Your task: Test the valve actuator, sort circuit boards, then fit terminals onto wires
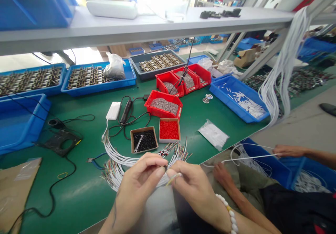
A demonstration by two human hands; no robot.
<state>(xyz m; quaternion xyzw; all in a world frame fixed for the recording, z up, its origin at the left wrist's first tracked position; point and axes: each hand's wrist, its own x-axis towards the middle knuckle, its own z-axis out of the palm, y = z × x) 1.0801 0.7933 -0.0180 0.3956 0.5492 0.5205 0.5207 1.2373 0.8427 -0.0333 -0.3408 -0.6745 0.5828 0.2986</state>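
Note:
My left hand (143, 181) is closed, thumb and index finger pinched on a small black part (165, 167). Close beside it, my right hand (193, 183) pinches thin wires (173, 179), with yellow-green ends sticking out below the fingers. The fingertips of both hands nearly meet. Behind and under the hands lies a bundle of white cables (122, 159) with stripped, coloured wire ends. Beyond them stand a box of black parts (151, 139) with a wrench (138, 143) in it and a box of red parts (169, 129).
Red bins (164, 104) of small metal parts stand behind the boxes. A blue tray (228, 102) holds white tubes; a plastic bag (214, 134) lies nearer. At left are black cords and a black stand (61, 143). Another person's hands (287, 151) hold white cable at right.

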